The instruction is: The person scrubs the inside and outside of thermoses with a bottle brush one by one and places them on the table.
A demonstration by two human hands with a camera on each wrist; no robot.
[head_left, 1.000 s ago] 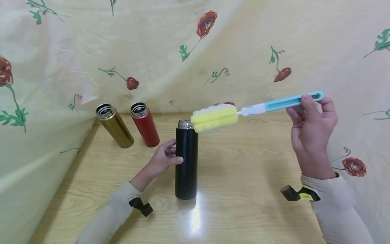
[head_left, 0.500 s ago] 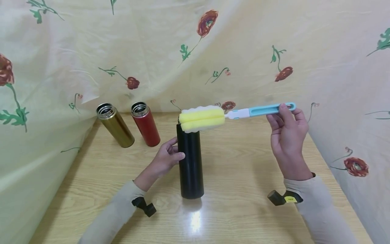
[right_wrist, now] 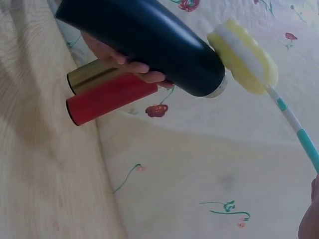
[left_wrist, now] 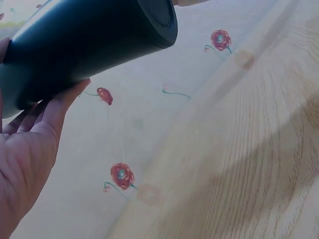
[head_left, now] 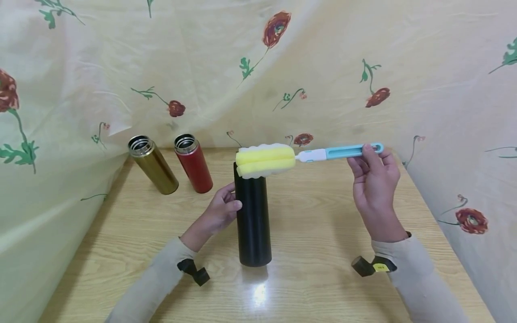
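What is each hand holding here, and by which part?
The left hand grips the black bottle around its middle. The right hand pinches the sponge brush near the end of its blue handle.

Left wrist view: my left hand (left_wrist: 22, 144) on the tall black cylindrical flask (left_wrist: 84, 42).

My palm fills the lower left corner; my fingers (left_wrist: 62, 102) reach up and curl against the flask's dark matte side. The flask runs slantwise across the upper left, its flat round base (left_wrist: 158, 17) turned toward the lens. Beneath lies the pale wood-grain table top (left_wrist: 249, 164). Behind stands the cream cloth with red flowers on green stems (left_wrist: 122, 175).
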